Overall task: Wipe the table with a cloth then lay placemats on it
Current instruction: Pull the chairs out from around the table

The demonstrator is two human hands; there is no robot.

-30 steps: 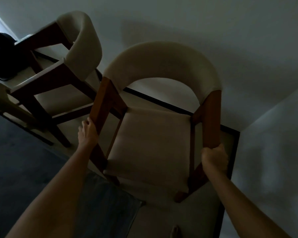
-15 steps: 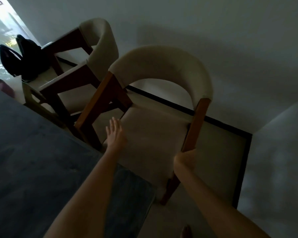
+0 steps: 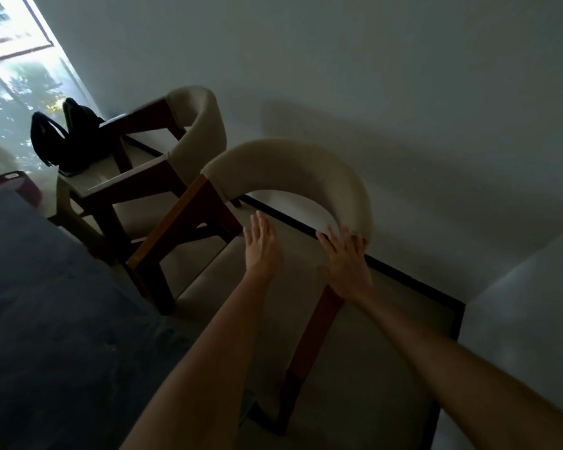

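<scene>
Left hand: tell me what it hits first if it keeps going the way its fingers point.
Probably the near chair's curved backrest; the left hand points up toward it over the seat, though depth is unclear.

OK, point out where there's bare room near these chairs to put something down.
The cream seat of the near chair lies bare between its wooden arms, under the open left hand. The right hand rests at the backrest's end. The floor strip between that chair and the wall's dark skirting is free. The far chair is crowded: a black bag sits beside it.

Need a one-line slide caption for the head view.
Both hands open: left hand over the near chair's seat, right hand on its cream backrest; second chair behind.
</scene>
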